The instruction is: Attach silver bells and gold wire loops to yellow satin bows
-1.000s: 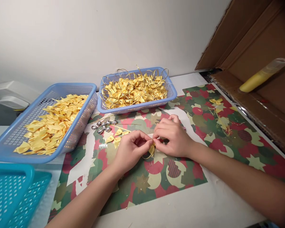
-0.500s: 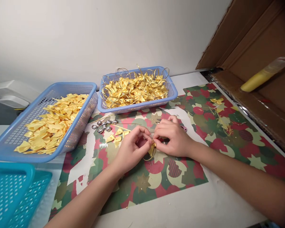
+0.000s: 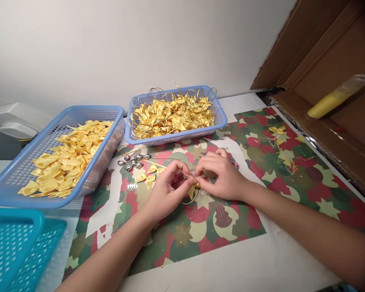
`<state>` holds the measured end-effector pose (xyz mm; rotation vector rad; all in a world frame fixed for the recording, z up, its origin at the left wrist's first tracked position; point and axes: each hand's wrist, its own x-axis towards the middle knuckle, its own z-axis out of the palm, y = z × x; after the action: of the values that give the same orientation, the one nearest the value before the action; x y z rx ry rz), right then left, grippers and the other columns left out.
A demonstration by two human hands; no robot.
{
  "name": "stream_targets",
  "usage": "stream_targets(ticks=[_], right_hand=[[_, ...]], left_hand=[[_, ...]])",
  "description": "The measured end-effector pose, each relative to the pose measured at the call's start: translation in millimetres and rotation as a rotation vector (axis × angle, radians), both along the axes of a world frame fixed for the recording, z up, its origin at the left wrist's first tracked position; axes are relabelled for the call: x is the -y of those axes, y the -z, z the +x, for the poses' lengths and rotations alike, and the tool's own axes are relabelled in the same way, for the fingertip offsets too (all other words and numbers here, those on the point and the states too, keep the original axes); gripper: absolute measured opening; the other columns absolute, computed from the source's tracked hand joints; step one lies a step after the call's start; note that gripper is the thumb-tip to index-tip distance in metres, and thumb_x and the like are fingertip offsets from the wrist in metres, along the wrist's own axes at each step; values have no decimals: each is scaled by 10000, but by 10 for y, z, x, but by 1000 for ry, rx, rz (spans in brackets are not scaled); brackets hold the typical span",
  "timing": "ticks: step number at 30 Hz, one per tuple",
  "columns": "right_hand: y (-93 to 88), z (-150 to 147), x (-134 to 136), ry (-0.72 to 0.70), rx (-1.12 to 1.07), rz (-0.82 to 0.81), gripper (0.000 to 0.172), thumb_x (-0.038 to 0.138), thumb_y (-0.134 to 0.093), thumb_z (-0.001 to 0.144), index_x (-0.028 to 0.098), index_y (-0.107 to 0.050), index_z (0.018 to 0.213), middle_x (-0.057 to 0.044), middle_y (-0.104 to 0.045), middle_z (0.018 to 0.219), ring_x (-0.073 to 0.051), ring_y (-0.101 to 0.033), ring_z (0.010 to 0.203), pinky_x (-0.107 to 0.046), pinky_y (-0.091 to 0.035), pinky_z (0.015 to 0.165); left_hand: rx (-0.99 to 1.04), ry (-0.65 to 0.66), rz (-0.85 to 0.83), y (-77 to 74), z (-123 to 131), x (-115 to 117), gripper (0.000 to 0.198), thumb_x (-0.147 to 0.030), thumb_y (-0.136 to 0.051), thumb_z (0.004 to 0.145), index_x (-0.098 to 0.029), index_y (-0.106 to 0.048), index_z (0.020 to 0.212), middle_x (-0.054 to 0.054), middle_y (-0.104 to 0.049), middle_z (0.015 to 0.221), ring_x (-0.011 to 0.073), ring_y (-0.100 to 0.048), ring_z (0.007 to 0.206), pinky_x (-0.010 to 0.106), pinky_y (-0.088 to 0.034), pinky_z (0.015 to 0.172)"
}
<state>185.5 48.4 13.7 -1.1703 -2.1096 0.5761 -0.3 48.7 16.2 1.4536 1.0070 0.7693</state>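
The likeliest trouble is a slip at the join, since both hands work on something tiny: the left hand (image 3: 168, 188) has thumb and forefinger closed at the neck of a yellow bow (image 3: 191, 192), and the right hand (image 3: 220, 174) pinches the same spot from three o'clock. Fingertips hide the join, so which strand each one clamps I cannot tell. The bow hangs between them, its gold loop (image 3: 190, 203) drooping toward six o'clock; if either pinch slackens, springy cord could untwist, and uneven pulling could skew the bow. Loose bows (image 3: 146, 178) lie near the left fingers, between nine and ten o'clock, with silver pieces (image 3: 133, 162) at ten; a careless knuckle could scatter them.
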Motion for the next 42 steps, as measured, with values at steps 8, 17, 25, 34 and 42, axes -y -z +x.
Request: stream_targets(ticks=[8,17,25,34,42], right_hand=[[4,10,-6,-23,-8,33,66,128,-575,758,183,-552,728,36,-626,698,-127,-524,704,-325,-234,794],[-17,11,11,-40,-5,8,91,214,-591,817,183,-572,733,25,-640,697,-137,-526,709,-338,-236,806],[-50,62,-26,-118,61,-91,142,202,-568,911,180,-558,771,21,-657,774,-143,-527,794,-336,-221,813],[-26,124,-60,-179,24,-53,125,154,-610,865,181,-546,761,2,-646,892,-160,-515,876,-353,-270,864],[-6,138,-59,-173,-25,11,114,150,-645,824,190,-565,753,-7,-649,899,-169,-539,893,-362,-282,862]], left_hand=[[32,-15,-3,10,4,-10,176,-309,-629,869,-195,-495,858,-18,-540,766,86,-505,635,181,-423,540],[7,-38,16,27,11,8,175,-319,-628,860,-195,-506,855,-16,-542,764,82,-500,599,194,-434,545],[-116,-11,156,64,-15,-14,94,-258,-585,882,-199,-519,850,4,-585,806,99,-534,626,229,-450,591],[-302,-48,407,60,-21,3,52,-159,-577,828,-204,-561,808,-1,-608,738,136,-536,659,257,-410,609],[-375,-21,576,-6,-3,-1,153,-99,-537,808,-200,-650,790,-14,-657,669,151,-500,642,291,-378,648]])
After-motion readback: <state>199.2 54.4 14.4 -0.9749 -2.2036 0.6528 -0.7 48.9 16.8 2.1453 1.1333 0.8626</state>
